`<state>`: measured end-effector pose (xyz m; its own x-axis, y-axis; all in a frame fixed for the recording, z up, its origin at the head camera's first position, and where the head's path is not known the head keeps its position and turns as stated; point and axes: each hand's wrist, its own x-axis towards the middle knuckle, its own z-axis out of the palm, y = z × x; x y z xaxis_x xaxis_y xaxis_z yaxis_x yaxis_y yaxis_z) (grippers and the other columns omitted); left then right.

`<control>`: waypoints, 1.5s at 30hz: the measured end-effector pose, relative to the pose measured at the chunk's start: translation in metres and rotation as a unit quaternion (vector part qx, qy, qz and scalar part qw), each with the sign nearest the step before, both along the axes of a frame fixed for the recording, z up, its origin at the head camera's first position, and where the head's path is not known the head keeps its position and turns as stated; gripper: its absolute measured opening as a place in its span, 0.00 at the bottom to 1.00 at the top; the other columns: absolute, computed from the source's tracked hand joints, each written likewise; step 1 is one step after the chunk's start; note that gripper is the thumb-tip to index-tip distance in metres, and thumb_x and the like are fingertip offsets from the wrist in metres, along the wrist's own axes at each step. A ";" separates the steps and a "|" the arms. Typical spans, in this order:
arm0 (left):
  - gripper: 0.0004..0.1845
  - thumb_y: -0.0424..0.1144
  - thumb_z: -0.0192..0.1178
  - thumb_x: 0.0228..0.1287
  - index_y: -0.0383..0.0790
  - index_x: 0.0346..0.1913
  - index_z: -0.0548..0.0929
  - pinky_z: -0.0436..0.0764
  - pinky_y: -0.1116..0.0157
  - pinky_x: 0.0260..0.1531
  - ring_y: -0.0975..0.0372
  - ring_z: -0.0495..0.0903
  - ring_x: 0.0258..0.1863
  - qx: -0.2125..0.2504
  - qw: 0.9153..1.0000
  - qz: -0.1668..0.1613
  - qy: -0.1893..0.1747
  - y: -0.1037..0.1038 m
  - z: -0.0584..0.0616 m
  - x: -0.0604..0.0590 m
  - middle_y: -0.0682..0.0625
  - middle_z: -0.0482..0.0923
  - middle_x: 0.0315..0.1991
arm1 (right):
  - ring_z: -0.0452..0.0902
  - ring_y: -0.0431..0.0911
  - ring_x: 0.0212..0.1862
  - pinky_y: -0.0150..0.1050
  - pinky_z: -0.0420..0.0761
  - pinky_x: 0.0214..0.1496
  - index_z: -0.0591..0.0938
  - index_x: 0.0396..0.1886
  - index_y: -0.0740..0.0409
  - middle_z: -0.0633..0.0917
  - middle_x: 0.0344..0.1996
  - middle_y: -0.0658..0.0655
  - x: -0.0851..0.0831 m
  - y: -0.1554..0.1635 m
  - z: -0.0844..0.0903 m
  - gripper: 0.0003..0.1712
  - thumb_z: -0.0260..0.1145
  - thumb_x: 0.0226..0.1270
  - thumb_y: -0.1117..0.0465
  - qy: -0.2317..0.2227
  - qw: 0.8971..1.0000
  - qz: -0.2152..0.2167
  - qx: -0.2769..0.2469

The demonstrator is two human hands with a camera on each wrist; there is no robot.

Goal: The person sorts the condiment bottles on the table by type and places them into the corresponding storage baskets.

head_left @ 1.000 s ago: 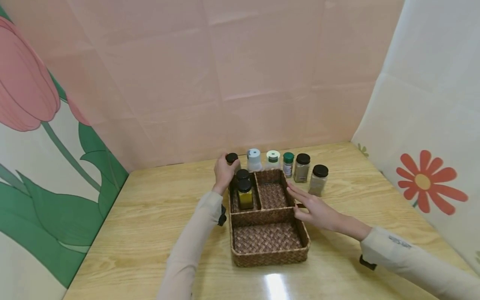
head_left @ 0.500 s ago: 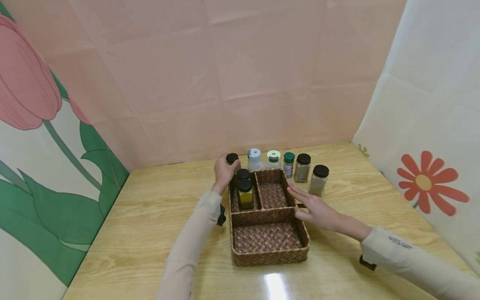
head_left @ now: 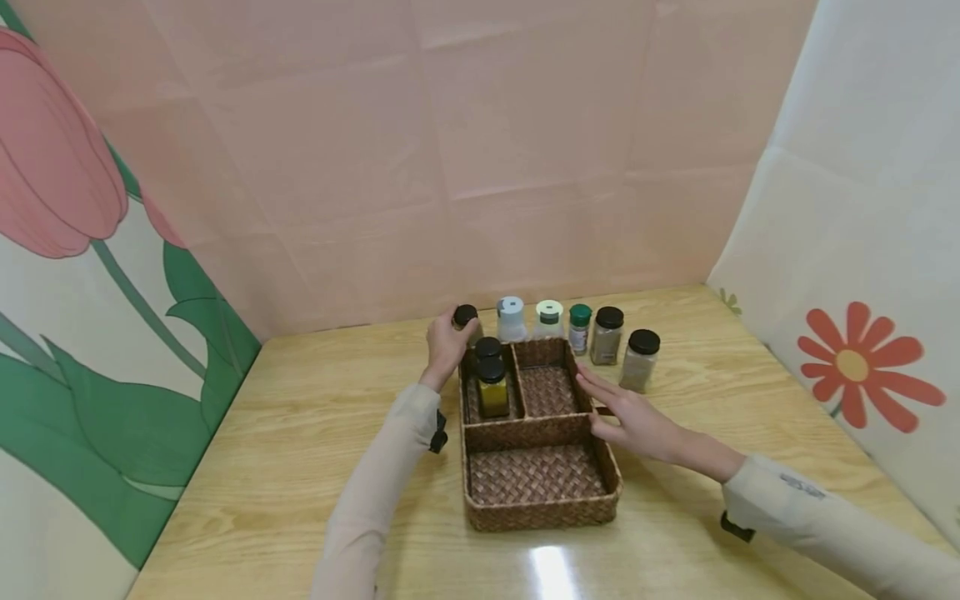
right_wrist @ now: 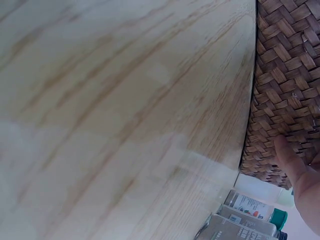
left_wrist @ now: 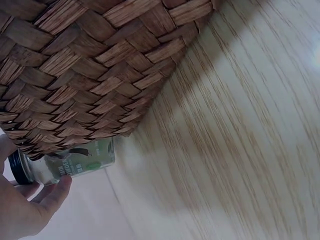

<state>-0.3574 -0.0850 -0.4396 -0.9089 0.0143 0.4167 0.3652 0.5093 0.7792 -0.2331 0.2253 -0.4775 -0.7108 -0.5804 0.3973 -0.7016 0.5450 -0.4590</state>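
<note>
At the back left corner of the woven basket (head_left: 540, 515), my left hand (head_left: 446, 347) grips a black-lidded spice jar (head_left: 465, 316). The left wrist view shows this jar's green label (left_wrist: 82, 159), with fingers around its upper part; the basket wall hides some of it. My right hand (head_left: 637, 421) rests against the basket's right side, its fingers extended and the thumb touching the weave (right_wrist: 280, 90). Two black-lidded jars stand in the basket's back left compartment: a front jar (head_left: 492, 393) with yellow contents and a rear jar (head_left: 488, 347) mostly hidden behind it.
Behind the basket stand a bottle with a pale blue cap (head_left: 512, 317), one with a whitish cap (head_left: 550, 313) and a small green-lidded jar (head_left: 579, 327). Two black-lidded jars, one upright (head_left: 607, 337) and another nearer (head_left: 640, 361), are at right. A pink backdrop (head_left: 525, 167) borders the table.
</note>
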 end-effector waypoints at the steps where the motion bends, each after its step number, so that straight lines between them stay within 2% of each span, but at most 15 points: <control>1: 0.20 0.37 0.63 0.70 0.28 0.59 0.79 0.75 0.59 0.27 0.55 0.75 0.21 0.001 1.000 0.000 0.003 0.000 0.001 0.001 0.36 0.83 0.37 | 0.69 0.29 0.21 0.31 0.74 0.26 0.63 0.71 0.77 0.60 0.73 0.72 0.000 0.000 0.000 0.37 0.61 0.62 0.70 0.002 1.000 -0.001 0.000; 6: 0.22 0.36 0.63 0.69 0.27 0.61 0.77 0.73 0.63 0.23 0.61 0.71 0.16 0.001 1.000 0.003 0.009 -0.001 0.005 0.004 0.36 0.83 0.34 | 0.68 0.29 0.21 0.30 0.74 0.26 0.65 0.69 0.77 0.60 0.72 0.72 -0.001 0.001 0.001 0.36 0.61 0.62 0.69 0.017 1.000 -0.005 0.006; 9: 0.25 0.37 0.63 0.69 0.27 0.65 0.75 0.71 0.63 0.20 0.57 0.68 0.12 0.004 1.000 0.010 -0.003 -0.003 0.006 0.004 0.34 0.82 0.29 | 0.68 0.29 0.20 0.30 0.74 0.25 0.65 0.70 0.77 0.61 0.72 0.73 -0.001 0.001 0.001 0.36 0.61 0.62 0.69 0.015 1.000 -0.002 0.008; 10: 0.26 0.36 0.63 0.69 0.27 0.65 0.74 0.72 0.61 0.20 0.54 0.69 0.11 0.006 1.000 0.013 -0.005 -0.004 0.006 0.004 0.33 0.83 0.31 | 0.68 0.29 0.21 0.30 0.74 0.26 0.64 0.70 0.77 0.60 0.72 0.73 -0.001 0.001 0.001 0.36 0.61 0.62 0.69 0.013 1.000 -0.002 0.009; 12: 0.28 0.36 0.64 0.68 0.27 0.67 0.72 0.78 0.60 0.27 0.51 0.77 0.17 0.006 1.000 0.021 -0.004 -0.006 0.007 0.004 0.32 0.84 0.40 | 0.69 0.29 0.21 0.31 0.74 0.26 0.64 0.70 0.77 0.60 0.72 0.73 -0.001 0.001 0.001 0.36 0.61 0.62 0.69 0.009 1.000 -0.002 0.009; 15: 0.27 0.37 0.64 0.68 0.27 0.66 0.73 0.80 0.57 0.36 0.48 0.81 0.25 0.004 1.000 0.023 0.006 -0.008 0.008 0.003 0.31 0.81 0.50 | 0.73 0.31 0.25 0.32 0.75 0.28 0.64 0.70 0.77 0.61 0.72 0.73 0.000 0.000 0.001 0.36 0.61 0.62 0.68 0.010 1.000 -0.005 0.011; 17: 0.27 0.37 0.64 0.68 0.27 0.65 0.74 0.80 0.58 0.35 0.51 0.80 0.23 0.003 1.000 0.025 0.011 -0.011 0.010 0.001 0.32 0.82 0.50 | 0.77 0.33 0.29 0.33 0.77 0.30 0.65 0.70 0.77 0.61 0.72 0.71 0.000 0.000 0.002 0.36 0.61 0.62 0.68 0.016 1.000 -0.008 0.012; 21: 0.26 0.36 0.65 0.67 0.27 0.64 0.75 0.72 0.63 0.23 0.59 0.69 0.12 0.005 1.000 0.026 0.017 -0.015 0.012 0.000 0.33 0.84 0.44 | 0.81 0.37 0.35 0.34 0.79 0.34 0.65 0.70 0.76 0.60 0.73 0.68 -0.001 -0.001 0.002 0.37 0.61 0.61 0.68 0.017 1.000 -0.009 0.011; 24: 0.26 0.37 0.66 0.66 0.27 0.63 0.76 0.70 0.66 0.23 0.64 0.68 0.14 0.003 0.999 0.029 0.015 -0.017 0.013 0.000 0.34 0.83 0.47 | 0.80 0.36 0.34 0.34 0.78 0.33 0.64 0.71 0.75 0.60 0.73 0.69 -0.002 -0.001 0.003 0.37 0.61 0.62 0.68 0.007 1.000 -0.009 0.012; 28: 0.27 0.38 0.66 0.66 0.28 0.64 0.76 0.72 0.67 0.26 0.63 0.71 0.16 -0.001 0.999 0.034 0.008 -0.019 0.015 0.000 0.35 0.82 0.51 | 0.77 0.33 0.29 0.31 0.76 0.29 0.63 0.72 0.75 0.59 0.73 0.72 -0.002 -0.001 0.003 0.38 0.61 0.63 0.68 -0.006 1.000 -0.007 0.014; 33: 0.26 0.38 0.66 0.66 0.29 0.63 0.77 0.71 0.66 0.24 0.62 0.71 0.17 -0.004 0.999 0.036 0.014 -0.020 0.017 0.001 0.36 0.84 0.45 | 0.71 0.30 0.22 0.31 0.72 0.24 0.62 0.72 0.75 0.58 0.73 0.73 -0.001 -0.001 0.003 0.38 0.60 0.63 0.69 -0.015 1.000 -0.004 0.010; 38: 0.26 0.39 0.65 0.67 0.29 0.64 0.76 0.66 0.68 0.19 0.64 0.65 0.13 -0.014 0.999 0.038 0.017 -0.022 0.020 0.005 0.36 0.85 0.35 | 0.73 0.30 0.25 0.31 0.73 0.26 0.62 0.72 0.75 0.59 0.73 0.72 -0.001 -0.001 0.002 0.37 0.60 0.63 0.69 -0.013 1.000 -0.006 0.009; 40: 0.27 0.40 0.64 0.68 0.29 0.65 0.75 0.64 0.68 0.16 0.65 0.62 0.10 -0.013 0.999 0.038 0.015 -0.024 0.021 0.007 0.36 0.84 0.34 | 0.75 0.31 0.27 0.31 0.74 0.27 0.62 0.72 0.74 0.59 0.73 0.72 -0.001 -0.001 0.002 0.37 0.60 0.63 0.69 -0.012 1.000 -0.007 0.010; 43: 0.28 0.40 0.63 0.69 0.29 0.67 0.73 0.62 0.68 0.14 0.65 0.59 0.08 -0.002 0.999 0.035 0.012 -0.026 0.024 0.010 0.33 0.84 0.39 | 0.75 0.32 0.27 0.31 0.74 0.27 0.62 0.72 0.74 0.59 0.73 0.72 -0.001 -0.001 0.002 0.37 0.60 0.63 0.69 -0.011 1.000 -0.008 0.011; 45: 0.27 0.40 0.63 0.69 0.29 0.66 0.74 0.64 0.68 0.15 0.65 0.62 0.09 0.002 0.999 0.036 0.016 -0.028 0.027 0.010 0.34 0.83 0.49 | 0.76 0.32 0.28 0.31 0.74 0.27 0.62 0.72 0.74 0.59 0.73 0.72 -0.001 -0.001 0.002 0.37 0.60 0.63 0.69 -0.009 1.000 -0.007 0.011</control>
